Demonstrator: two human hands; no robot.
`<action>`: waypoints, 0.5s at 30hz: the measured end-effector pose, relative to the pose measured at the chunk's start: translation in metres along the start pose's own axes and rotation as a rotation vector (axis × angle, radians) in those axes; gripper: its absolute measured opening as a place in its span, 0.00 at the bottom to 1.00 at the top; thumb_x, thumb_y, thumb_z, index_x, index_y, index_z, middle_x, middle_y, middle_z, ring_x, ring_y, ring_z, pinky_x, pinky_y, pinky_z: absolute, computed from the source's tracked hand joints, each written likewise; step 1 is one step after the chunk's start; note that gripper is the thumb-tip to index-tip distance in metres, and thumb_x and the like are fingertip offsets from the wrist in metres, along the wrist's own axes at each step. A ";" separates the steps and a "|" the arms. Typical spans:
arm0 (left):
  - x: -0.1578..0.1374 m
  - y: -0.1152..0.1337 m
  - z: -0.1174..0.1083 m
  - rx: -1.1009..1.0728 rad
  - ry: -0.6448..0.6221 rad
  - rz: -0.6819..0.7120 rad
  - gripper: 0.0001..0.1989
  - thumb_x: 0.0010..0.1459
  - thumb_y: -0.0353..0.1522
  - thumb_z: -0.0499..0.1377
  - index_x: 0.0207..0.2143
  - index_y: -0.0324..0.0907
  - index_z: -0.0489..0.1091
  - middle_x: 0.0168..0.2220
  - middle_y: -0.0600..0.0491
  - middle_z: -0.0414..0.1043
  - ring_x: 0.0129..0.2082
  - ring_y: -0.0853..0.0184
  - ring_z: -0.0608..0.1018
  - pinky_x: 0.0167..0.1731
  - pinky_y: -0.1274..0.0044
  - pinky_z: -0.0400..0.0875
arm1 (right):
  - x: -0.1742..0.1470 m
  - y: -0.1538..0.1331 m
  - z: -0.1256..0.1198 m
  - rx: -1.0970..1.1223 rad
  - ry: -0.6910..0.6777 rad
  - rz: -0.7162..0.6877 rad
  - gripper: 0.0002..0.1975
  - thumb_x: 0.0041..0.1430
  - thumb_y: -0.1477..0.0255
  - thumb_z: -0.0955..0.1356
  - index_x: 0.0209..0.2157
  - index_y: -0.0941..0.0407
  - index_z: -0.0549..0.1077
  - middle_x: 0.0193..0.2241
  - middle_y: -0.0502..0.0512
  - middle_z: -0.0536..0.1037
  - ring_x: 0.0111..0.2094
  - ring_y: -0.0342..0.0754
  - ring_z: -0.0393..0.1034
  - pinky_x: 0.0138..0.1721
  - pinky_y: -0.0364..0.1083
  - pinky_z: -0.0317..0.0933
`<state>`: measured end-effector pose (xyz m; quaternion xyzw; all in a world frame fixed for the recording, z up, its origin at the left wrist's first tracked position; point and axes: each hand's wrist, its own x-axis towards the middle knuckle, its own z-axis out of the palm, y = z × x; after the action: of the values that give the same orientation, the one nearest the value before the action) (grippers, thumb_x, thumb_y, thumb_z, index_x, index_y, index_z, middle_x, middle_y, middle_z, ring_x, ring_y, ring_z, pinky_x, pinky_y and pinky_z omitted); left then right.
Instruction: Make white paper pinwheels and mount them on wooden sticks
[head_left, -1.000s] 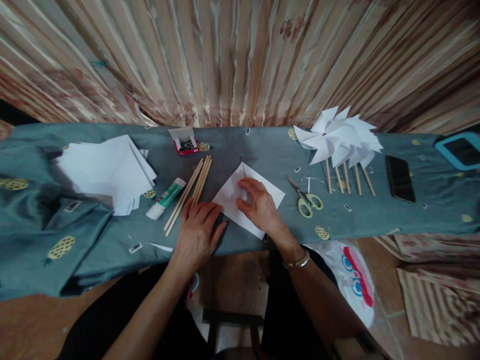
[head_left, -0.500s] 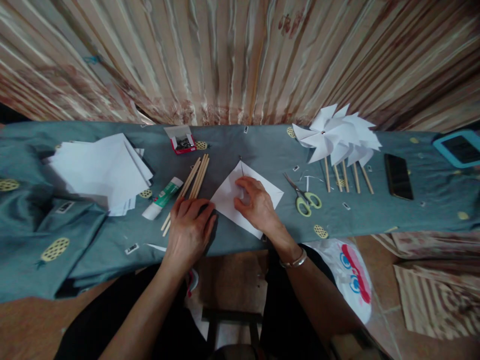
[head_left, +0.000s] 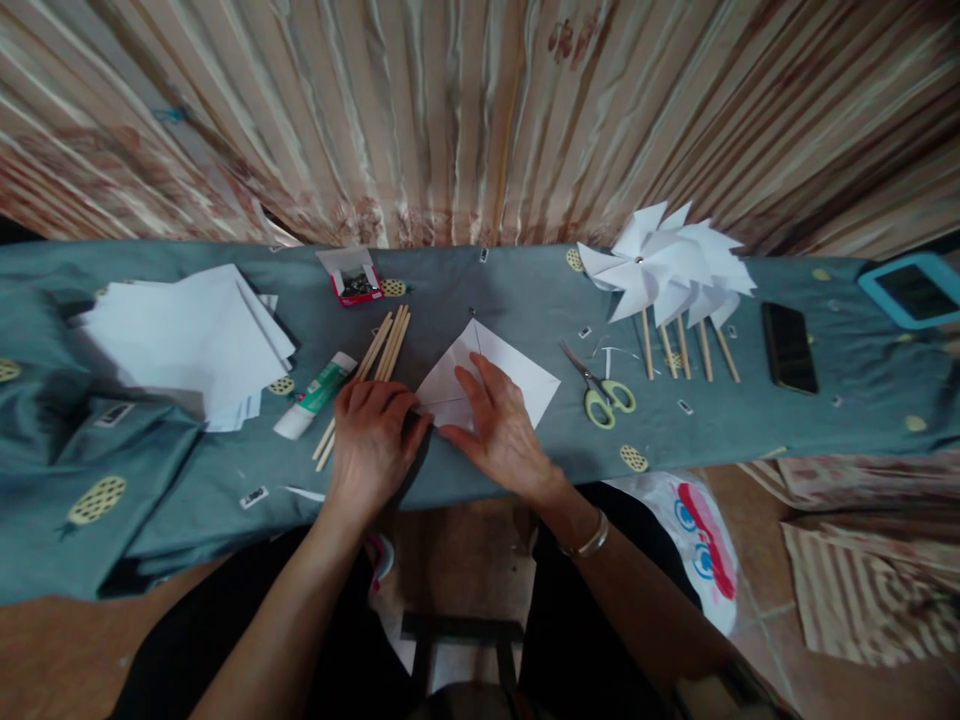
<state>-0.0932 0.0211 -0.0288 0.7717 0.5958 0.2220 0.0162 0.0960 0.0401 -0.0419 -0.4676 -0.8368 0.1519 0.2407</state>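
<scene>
A square white sheet of paper (head_left: 529,378) with crease lines lies cornerwise on the cloth in front of me. At its left corner my left hand (head_left: 371,435) is closed, thumb and forefinger at the paper's edge; the exact contact is partly hidden. My right hand (head_left: 495,425) lies over the sheet's near side, fingers spread and covering part of it. Thin wooden sticks (head_left: 394,340) lie just beyond my left hand, their lower part passing beside it. A glue stick (head_left: 315,395) rests left of them. Right of the sheet are green-handled scissors (head_left: 600,390).
White paper pinwheels (head_left: 641,262) on sticks lie overlapping at the right, near a black phone (head_left: 789,347) and a blue-framed tablet (head_left: 919,290). A stack of white paper (head_left: 187,335) is at the left. A small open red box (head_left: 356,285) of metal pins stands toward the back.
My right hand has moved left and flattened, its fingers spreading over the near-left part of the sheet. The near corner now looks folded or covered. My left hand stays at the left corner.
</scene>
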 end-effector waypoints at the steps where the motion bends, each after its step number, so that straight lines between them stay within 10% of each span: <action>1: 0.000 0.000 0.000 0.002 0.001 0.003 0.08 0.61 0.36 0.59 0.37 0.40 0.74 0.39 0.46 0.76 0.44 0.53 0.74 0.51 0.59 0.65 | -0.002 0.001 -0.001 0.001 -0.001 -0.002 0.34 0.61 0.58 0.67 0.63 0.59 0.58 0.66 0.70 0.56 0.67 0.62 0.51 0.64 0.63 0.53; 9: 0.004 0.007 0.000 -0.005 0.104 0.056 0.11 0.61 0.33 0.58 0.45 0.40 0.72 0.44 0.44 0.75 0.46 0.53 0.73 0.51 0.59 0.66 | -0.008 0.033 -0.043 0.127 0.148 0.131 0.24 0.64 0.62 0.65 0.60 0.54 0.65 0.62 0.63 0.67 0.64 0.57 0.59 0.64 0.62 0.55; 15: 0.006 0.032 0.011 -0.154 0.011 0.210 0.13 0.63 0.26 0.52 0.48 0.40 0.71 0.52 0.45 0.74 0.51 0.56 0.72 0.56 0.58 0.64 | -0.012 0.081 -0.070 0.120 0.361 0.438 0.16 0.61 0.68 0.65 0.48 0.54 0.75 0.44 0.59 0.81 0.42 0.54 0.77 0.48 0.59 0.70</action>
<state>-0.0587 0.0206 -0.0278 0.8249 0.4932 0.2716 0.0488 0.1966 0.0738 -0.0249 -0.6415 -0.6492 0.1637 0.3744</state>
